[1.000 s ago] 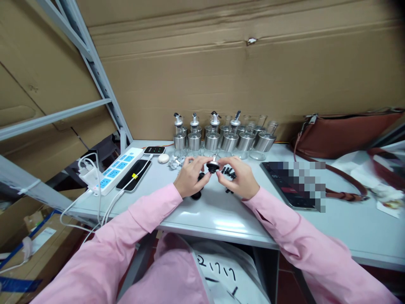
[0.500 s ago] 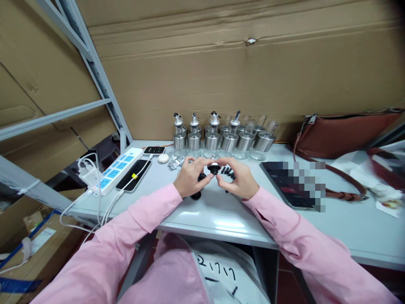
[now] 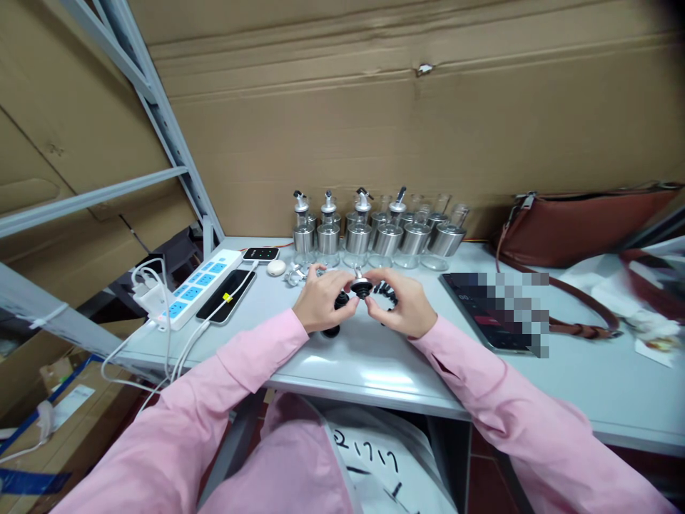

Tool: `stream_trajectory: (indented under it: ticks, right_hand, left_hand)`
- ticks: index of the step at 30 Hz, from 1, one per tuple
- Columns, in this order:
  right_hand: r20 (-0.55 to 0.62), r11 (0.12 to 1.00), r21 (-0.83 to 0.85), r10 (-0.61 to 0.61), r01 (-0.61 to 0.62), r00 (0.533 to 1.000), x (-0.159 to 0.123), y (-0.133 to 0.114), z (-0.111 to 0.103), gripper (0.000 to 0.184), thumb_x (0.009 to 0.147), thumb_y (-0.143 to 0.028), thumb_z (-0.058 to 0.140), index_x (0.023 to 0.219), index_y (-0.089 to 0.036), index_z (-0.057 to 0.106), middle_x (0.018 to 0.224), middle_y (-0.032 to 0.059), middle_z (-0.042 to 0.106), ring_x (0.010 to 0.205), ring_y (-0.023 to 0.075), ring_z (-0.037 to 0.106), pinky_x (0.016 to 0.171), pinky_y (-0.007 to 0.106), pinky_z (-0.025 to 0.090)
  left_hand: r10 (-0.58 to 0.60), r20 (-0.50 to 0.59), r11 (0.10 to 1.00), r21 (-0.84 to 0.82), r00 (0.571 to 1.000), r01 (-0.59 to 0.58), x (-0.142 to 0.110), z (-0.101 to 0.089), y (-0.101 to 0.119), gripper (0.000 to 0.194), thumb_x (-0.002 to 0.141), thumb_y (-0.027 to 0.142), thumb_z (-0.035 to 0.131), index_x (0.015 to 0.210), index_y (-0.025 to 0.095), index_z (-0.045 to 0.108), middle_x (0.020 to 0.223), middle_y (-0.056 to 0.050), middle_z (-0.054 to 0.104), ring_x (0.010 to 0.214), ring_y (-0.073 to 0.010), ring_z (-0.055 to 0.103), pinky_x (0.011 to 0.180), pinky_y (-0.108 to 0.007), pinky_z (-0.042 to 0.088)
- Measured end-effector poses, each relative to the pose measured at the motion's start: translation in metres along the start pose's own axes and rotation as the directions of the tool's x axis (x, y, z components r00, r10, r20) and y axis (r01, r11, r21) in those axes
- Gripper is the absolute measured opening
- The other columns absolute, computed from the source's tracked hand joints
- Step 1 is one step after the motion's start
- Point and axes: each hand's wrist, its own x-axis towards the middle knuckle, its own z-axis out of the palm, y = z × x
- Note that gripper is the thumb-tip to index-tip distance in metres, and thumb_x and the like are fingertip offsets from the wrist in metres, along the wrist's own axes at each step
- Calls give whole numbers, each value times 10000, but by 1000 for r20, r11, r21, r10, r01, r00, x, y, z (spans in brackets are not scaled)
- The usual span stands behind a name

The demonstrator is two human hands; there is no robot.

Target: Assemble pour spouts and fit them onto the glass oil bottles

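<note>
Between my two hands is a bottle pourer (image 3: 362,287) with a silver collar and spout on top and a black ribbed stopper below. My left hand (image 3: 322,300) pinches it from the left with thumb and fingers. From the right, my right hand (image 3: 407,303) pinches the same pourer. Black ribbed stoppers (image 3: 332,330) lie on the table beside and partly under my left hand. Several small black caps (image 3: 386,290) lie behind my right fingers, partly hidden. Silver spout pieces (image 3: 296,274) lie beyond my left hand.
Glass bottles with steel sleeves (image 3: 358,239) stand in rows at the back; several front ones carry pourers. To the left are a power strip (image 3: 199,285), a phone (image 3: 227,303) and white cables. A dark tablet (image 3: 476,314) and a brown bag (image 3: 583,225) are at right.
The pourer has tilted slightly so more of its spout shows above the collar. My left index finger has drawn back a little from its top; both hands remain in nearly the same place.
</note>
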Motion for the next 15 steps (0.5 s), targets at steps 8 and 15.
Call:
stream_trajectory:
  ticks: [8,15]
  right_hand:
    - [28,999,34,-11,10,1000,0,-1,0,288,727,-173,542,1014,-188,522,786,35,669,672,156,636,648,276,533]
    - [50,999,44,-13,11,999,-1,0,1,306,734,-175,533,1040,-184,545,835,47,699,694,157,659,671,276,544]
  left_hand:
    - [20,-15,1000,-5,1000,-20,0,-1,2,163,764,326,430,769,172,483,682,8,580,663,-152,551,873,-397,288]
    - [33,-16,999,-12,999,-33,0,-1,0,137,729,307,445,754,174,468,683,9,585,655,-152,547,866,-401,298]
